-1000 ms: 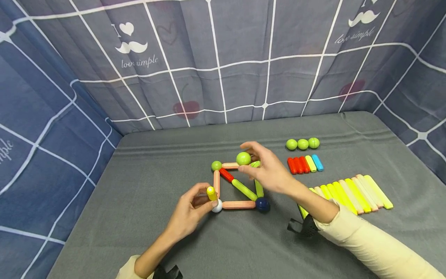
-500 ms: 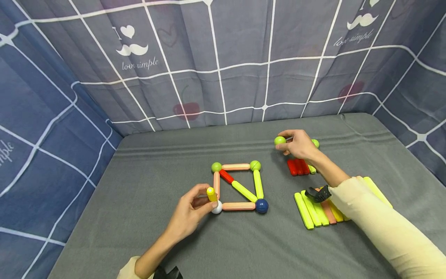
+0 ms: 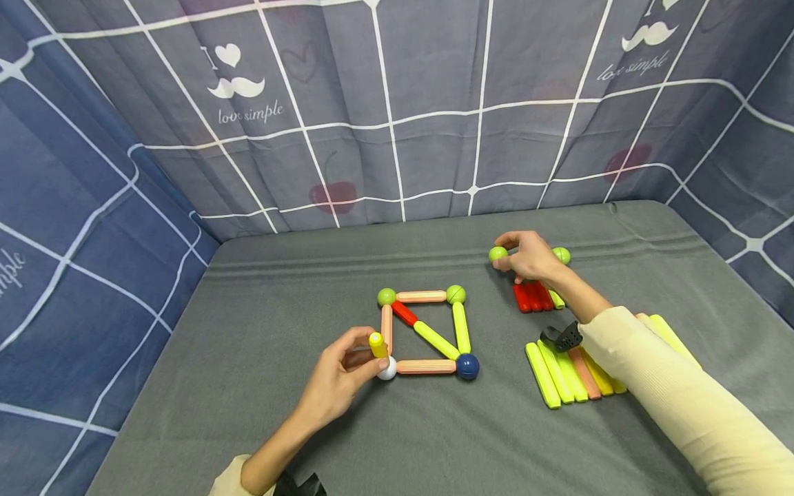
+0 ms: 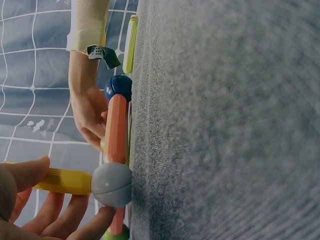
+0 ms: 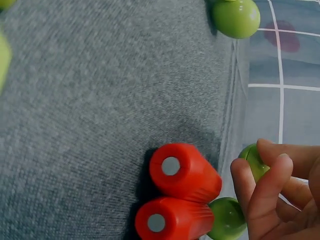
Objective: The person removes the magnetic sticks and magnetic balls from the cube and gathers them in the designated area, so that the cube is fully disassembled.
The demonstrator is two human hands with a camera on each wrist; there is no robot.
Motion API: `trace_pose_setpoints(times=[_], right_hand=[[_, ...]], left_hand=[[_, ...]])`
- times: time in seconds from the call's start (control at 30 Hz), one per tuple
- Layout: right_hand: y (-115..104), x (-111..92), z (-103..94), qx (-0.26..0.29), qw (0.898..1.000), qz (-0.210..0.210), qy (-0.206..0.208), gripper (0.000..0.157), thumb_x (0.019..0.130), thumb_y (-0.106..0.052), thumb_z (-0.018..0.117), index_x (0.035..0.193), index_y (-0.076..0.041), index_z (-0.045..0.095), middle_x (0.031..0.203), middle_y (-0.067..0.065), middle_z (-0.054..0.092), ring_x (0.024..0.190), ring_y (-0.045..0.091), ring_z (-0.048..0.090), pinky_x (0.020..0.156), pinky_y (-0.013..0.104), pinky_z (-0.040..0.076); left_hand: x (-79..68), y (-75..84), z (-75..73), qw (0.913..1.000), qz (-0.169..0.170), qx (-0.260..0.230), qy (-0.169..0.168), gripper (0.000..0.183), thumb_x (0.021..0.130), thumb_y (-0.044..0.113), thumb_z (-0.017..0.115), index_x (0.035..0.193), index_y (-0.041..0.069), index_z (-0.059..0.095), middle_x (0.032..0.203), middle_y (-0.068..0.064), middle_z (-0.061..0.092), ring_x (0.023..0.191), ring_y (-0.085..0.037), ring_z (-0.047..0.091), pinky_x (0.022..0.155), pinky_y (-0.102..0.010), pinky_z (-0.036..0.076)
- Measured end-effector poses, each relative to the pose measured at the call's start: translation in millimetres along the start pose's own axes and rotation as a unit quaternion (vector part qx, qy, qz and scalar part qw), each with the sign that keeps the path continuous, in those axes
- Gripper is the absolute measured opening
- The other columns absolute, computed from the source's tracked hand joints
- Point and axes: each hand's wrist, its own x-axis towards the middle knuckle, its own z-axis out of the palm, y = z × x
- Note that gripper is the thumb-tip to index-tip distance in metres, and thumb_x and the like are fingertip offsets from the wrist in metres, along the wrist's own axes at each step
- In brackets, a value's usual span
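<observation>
My left hand [image 3: 340, 375] pinches an upright yellow magnetic stick [image 4: 70, 181] whose end meets a white ball [image 4: 112, 185]; one fingertip lies against that ball. The ball is a corner of a flat square of magnetic sticks and balls, with a navy ball [image 3: 468, 366] and two green balls at its other corners. A red stick [image 3: 404, 313] and a yellow-green stick [image 3: 436, 340] form its diagonal. Farther right, my right hand [image 3: 532, 258] pinches a green ball [image 3: 498, 254] low over the cloth. Beside it, another green ball [image 5: 227, 218] stands behind red sticks [image 5: 185, 172].
Short red sticks [image 3: 531, 297] lie near my right wrist, partly hidden by it. One loose green ball [image 3: 561, 255] shows beyond the hand. A row of long sticks [image 3: 564, 375] is partly covered by my right sleeve. A patterned curtain [image 3: 428, 103] stands behind the grey cloth [image 3: 279, 275].
My right hand carried its green ball from over the square rightward to the left end of the loose balls, then lowered it slightly. The left hand stayed in place, holding the yellow stick.
</observation>
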Motion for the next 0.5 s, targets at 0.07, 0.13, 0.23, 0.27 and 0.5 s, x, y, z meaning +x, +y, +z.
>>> trace_pose_setpoints(times=[0.07,0.13,0.23,0.27,0.5], right_hand=[[2.1,0.9,0.5,0.001,1.000,0.004,-0.006,0.046,0.089,0.004,0.066,0.132,0.012,0.050,0.127,0.028,0.050,0.074,0.035,0.065,0.049,0.031,0.053],[3.4,1.4,1.1,0.000,1.000,0.004,-0.008,0.046,0.089,0.004,0.065,0.132,0.012,0.050,0.126,0.029,0.051,0.076,0.034,0.065,0.049,0.032,0.053],[4.6,2.2,2.4,-0.004,1.000,0.003,-0.009,0.046,0.090,0.004,0.064,0.133,0.012,0.050,0.125,0.029,0.052,0.076,0.032,0.066,0.049,0.032,0.053],[4.6,2.1,2.7,-0.006,1.000,0.002,-0.011,0.046,0.091,0.004,0.064,0.133,0.012,0.049,0.125,0.029,0.052,0.076,0.031,0.066,0.049,0.032,0.053],[5.6,1.4,2.9,-0.011,0.999,0.002,-0.031,0.046,0.092,0.007,0.060,0.135,0.015,0.046,0.125,0.033,0.052,0.072,0.025,0.066,0.049,0.032,0.052]], left_hand=[[-0.2,0.1,-0.1,1.0000,0.002,0.002,0.000,0.037,0.086,0.000,0.075,0.120,0.002,0.061,0.110,-0.020,0.066,0.103,-0.027,0.067,0.077,-0.028,0.056],[-0.3,0.2,0.0,1.0000,0.003,0.004,0.000,0.037,0.086,0.000,0.075,0.120,0.002,0.061,0.111,-0.020,0.066,0.103,-0.027,0.067,0.078,-0.029,0.056],[-0.2,0.5,0.8,1.0000,0.001,0.001,0.001,0.036,0.086,-0.001,0.075,0.119,0.002,0.061,0.111,-0.020,0.066,0.103,-0.027,0.068,0.077,-0.028,0.056],[-0.1,0.5,1.0,1.0000,0.001,0.000,0.002,0.036,0.086,-0.001,0.075,0.119,0.003,0.062,0.110,-0.020,0.067,0.103,-0.027,0.068,0.077,-0.028,0.056],[-0.4,-0.3,1.2,1.0000,0.004,-0.007,0.001,0.035,0.086,-0.001,0.074,0.118,0.002,0.062,0.109,-0.021,0.066,0.103,-0.031,0.068,0.075,-0.028,0.055]])
